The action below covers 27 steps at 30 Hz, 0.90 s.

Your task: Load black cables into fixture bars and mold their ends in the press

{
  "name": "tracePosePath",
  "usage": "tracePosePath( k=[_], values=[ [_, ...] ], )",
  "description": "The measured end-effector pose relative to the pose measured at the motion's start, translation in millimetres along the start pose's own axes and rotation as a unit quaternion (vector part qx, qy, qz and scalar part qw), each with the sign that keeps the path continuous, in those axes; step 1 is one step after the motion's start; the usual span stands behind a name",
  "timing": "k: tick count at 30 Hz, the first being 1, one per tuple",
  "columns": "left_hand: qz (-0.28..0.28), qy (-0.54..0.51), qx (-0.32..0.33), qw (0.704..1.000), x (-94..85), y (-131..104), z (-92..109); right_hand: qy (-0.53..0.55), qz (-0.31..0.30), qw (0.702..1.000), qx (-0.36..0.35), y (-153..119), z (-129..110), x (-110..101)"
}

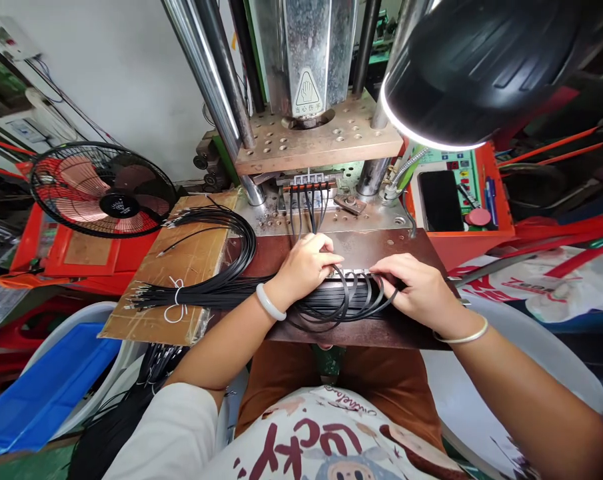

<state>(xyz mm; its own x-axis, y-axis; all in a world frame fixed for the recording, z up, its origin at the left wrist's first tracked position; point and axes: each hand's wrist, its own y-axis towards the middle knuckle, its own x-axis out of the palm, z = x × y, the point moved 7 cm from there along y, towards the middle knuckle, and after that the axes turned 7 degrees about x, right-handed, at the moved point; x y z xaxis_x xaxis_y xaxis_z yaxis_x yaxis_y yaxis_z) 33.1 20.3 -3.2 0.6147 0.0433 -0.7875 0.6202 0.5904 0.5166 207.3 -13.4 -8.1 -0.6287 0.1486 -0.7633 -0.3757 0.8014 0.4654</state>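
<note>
While both bare hands meet over the brown, flat worktop (366, 250), head view has the narrow silver metal strip (354, 273) between them, about midway from far edge to near edge, right of centre. Left hand (306, 263): thumb and fingers drawn close together at the strip's left end, beside a thin black cable. Right hand (418, 287): forefinger at the strip's right end, thumb lower by the looped cables, small gap between. Fingertips too small to tell whether either hand really grips a cable or only touches.

Thin black cables (341, 300) curve out from the strip in loops toward the near edge. More of them run left in a long bundle (201, 295), tied with white string (176, 300), ends lying on a tan cardboard sheet (191, 263) at the worktop's left end. A second batch bends round above it, same sheet.

Beyond the far edge: press with a thick, drilled metal plate (321, 143); under it, a silver metal fixture (308, 200) with several black cables hanging out the front toward the left hand. Round black lamp (476, 73) lit, above the far right corner. Orange control box (461, 243) past that corner, black phone (438, 200) on top. Black wire-cage fan (101, 190) beyond the cardboard, left.
</note>
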Motion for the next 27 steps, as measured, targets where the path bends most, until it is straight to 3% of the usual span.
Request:
tracePosePath(
  k=[2, 5, 8, 10, 13, 16, 22, 27],
  values=[
    [-0.013, 0.003, -0.007, 1.000, -2.9, 0, 0, -0.004, -0.040, 0.999, 0.021, -2, 12, -9],
    [-0.040, -0.094, 0.014, 0.995, -4.2, 1, 3, 0.029, -0.057, 0.998, 0.030, -5, 26, -30],
    [-0.061, -0.112, 0.036, 0.991, -4.8, 1, 6, -0.057, 0.038, 0.998, 0.003, -6, 24, -49],
    [-0.061, -0.089, 0.040, 0.993, -4.3, 1, 7, -0.137, 0.131, 0.981, 0.040, -7, 22, -53],
    [-0.017, -0.083, 0.021, 0.996, -4.1, 0, 3, -0.075, 0.189, 0.972, 0.114, -8, 24, -41],
    [0.002, -0.095, 0.005, 0.995, 0.3, 0, -2, 0.063, 0.149, 0.978, 0.135, -9, 26, -20],
    [-0.097, 0.018, 0.038, 0.994, 11.1, 0, 4, 0.148, 0.137, 0.968, 0.152, -15, 30, -16],
    [-0.133, 0.071, 0.062, 0.987, 12.3, 1, 10, 0.193, 0.114, 0.950, 0.216, -21, 39, -12]
  ],
)
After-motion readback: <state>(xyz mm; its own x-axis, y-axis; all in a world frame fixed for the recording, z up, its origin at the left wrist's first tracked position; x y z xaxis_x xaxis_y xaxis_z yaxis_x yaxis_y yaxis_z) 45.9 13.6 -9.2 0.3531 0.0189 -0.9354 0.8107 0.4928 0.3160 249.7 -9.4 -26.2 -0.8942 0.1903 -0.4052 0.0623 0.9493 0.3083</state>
